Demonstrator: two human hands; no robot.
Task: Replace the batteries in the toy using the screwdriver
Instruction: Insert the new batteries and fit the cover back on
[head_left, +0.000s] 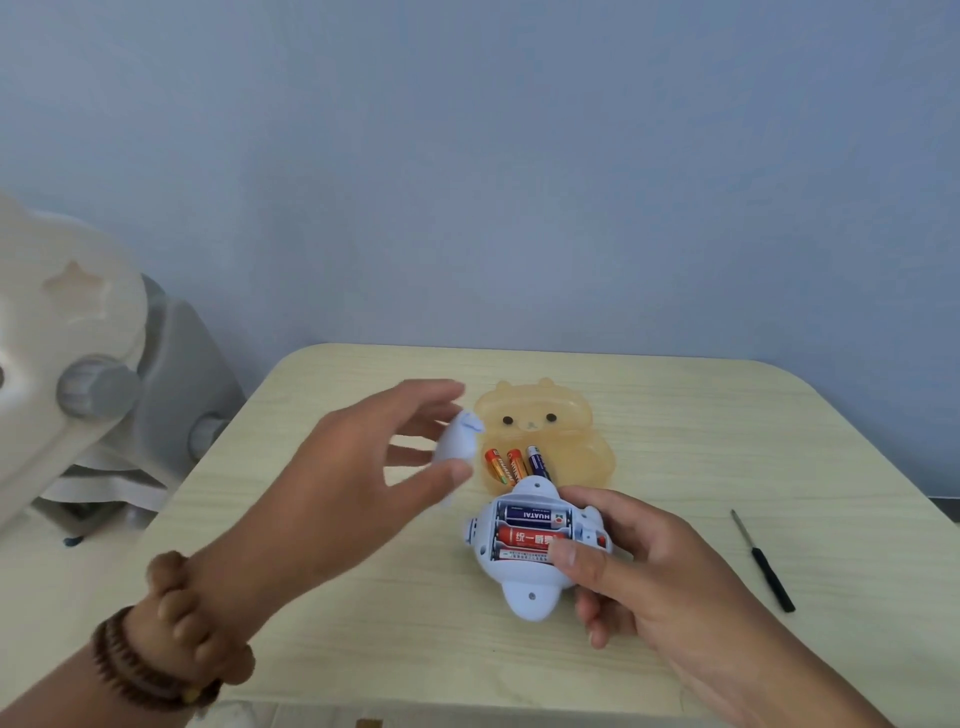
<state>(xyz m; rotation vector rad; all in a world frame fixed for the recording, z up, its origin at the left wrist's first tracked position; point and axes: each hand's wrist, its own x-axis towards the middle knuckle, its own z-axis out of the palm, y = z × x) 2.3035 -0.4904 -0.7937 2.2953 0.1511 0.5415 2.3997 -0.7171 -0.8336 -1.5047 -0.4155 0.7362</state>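
A pale blue toy (524, 584) lies belly-up on the table with its battery bay uncovered, showing three batteries (532, 535) inside. My right hand (639, 582) grips the toy from the right, thumb resting on the lowest battery. My left hand (358, 467) hovers to the upper left, fingers pinching the pale blue battery cover (457, 436), which is blurred. A black screwdriver (763, 561) lies on the table to the right, away from both hands.
A translucent orange bear-shaped tray (582, 431) behind the toy holds three spare batteries (517, 464). A cream and grey chair (78, 374) stands left of the light wooden table (363, 623). A blue wall lies behind.
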